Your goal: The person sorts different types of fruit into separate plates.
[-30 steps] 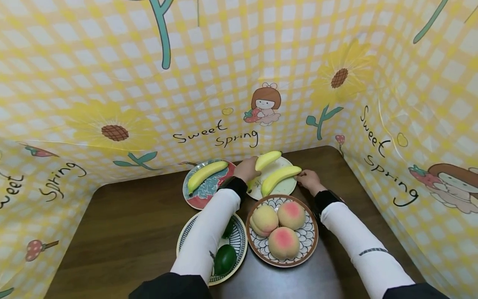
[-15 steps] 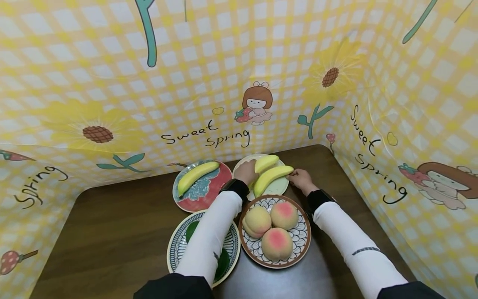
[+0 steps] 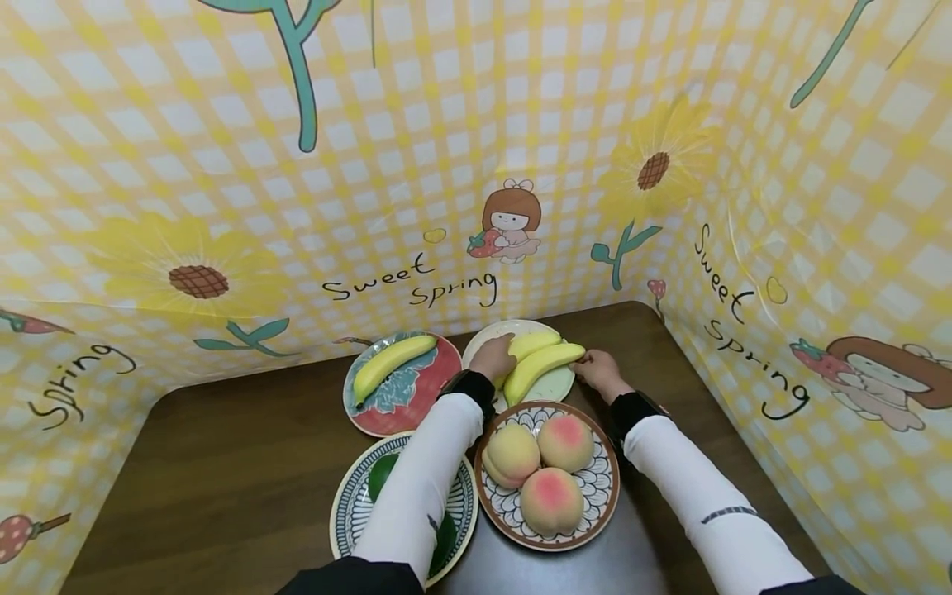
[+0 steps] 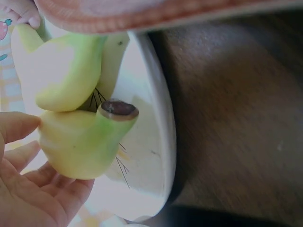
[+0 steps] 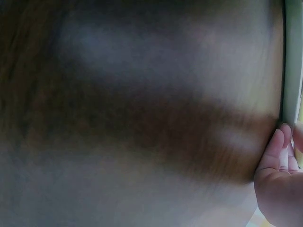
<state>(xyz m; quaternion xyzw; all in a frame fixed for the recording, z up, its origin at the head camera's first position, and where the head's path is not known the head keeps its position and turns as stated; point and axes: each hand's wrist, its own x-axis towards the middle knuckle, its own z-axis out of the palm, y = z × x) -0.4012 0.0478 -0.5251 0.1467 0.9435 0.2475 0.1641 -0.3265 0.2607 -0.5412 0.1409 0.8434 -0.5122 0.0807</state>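
Observation:
A pale plate (image 3: pixel 556 388) at the back of the table bears two yellow bananas lying side by side. My left hand (image 3: pixel 492 358) grips the rear banana (image 3: pixel 532 342); in the left wrist view, thumb and fingers lie about this banana (image 4: pixel 78 146) near its dark stem end. The front banana (image 3: pixel 543 370) lies close alongside it, its tip toward my right hand (image 3: pixel 601 375). At the plate's right edge, the right hand (image 5: pixel 279 187) pinches the rim (image 5: pixel 292 75), with fingertips below it and the thumb partly cut off by the frame.
To the left, a red and blue plate (image 3: pixel 439 388) carries another banana (image 3: pixel 394 366). In front stands a brown-rimmed plate (image 3: pixel 598 516) with three peaches (image 3: pixel 552 501). A blue-patterned plate (image 3: pixel 345 516) with green fruits (image 3: pixel 381 475) lies partly under my left forearm. Patterned cloth walls (image 3: pixel 416 190) enclose the table.
My left hand has lowered the rear banana onto the pale plate, closer to the front banana. The right hand stays at the plate's right edge. The head view has shifted slightly.

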